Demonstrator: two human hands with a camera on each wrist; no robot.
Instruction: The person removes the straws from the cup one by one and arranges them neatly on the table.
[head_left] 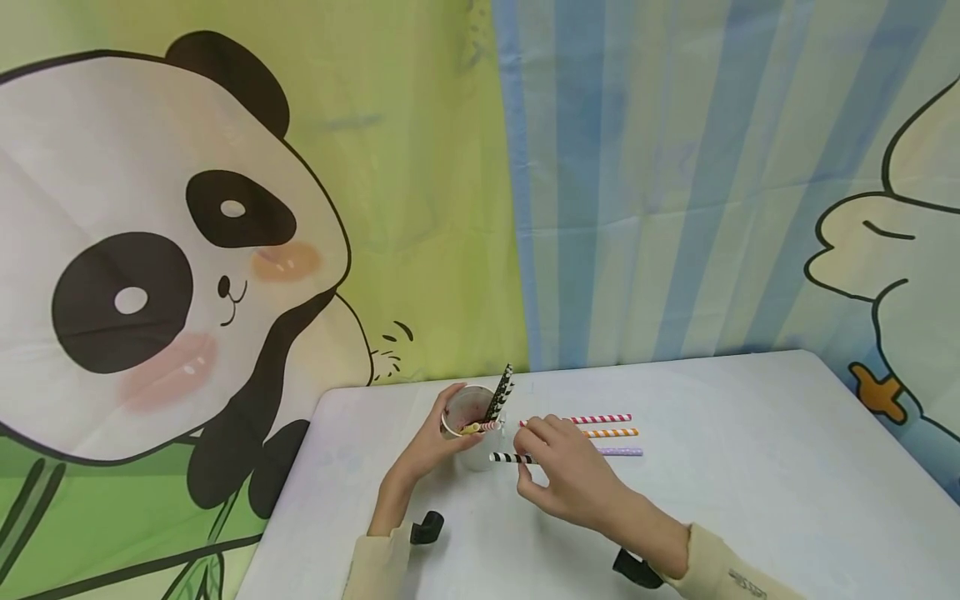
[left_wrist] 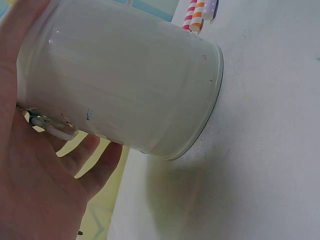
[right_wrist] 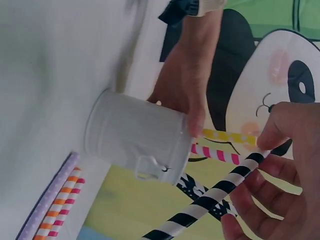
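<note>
My left hand [head_left: 431, 446] grips a small white pail [right_wrist: 135, 130] round its upper wall, thumb at the rim. The pail is tilted in the left wrist view, its base edge close over the table. Out of its mouth stick black-and-white patterned straws [head_left: 501, 392], a yellow dotted straw [right_wrist: 227, 136] and a pink-striped straw [right_wrist: 217, 154]. Just right of the pail, my right hand [head_left: 566, 475] pinches a black-and-white striped straw [right_wrist: 205, 202] between thumb and fingers. Beyond that hand lie a red-striped straw [head_left: 603, 418], an orange-striped straw [head_left: 615, 432] and a purple dotted straw [head_left: 626, 452], side by side.
A white table [head_left: 750, 475] carries everything. Behind it hangs a cloth backdrop [head_left: 435, 208] with a printed panda and blue stripes. Black wrist pieces [head_left: 427, 527] stick out at both cuffs.
</note>
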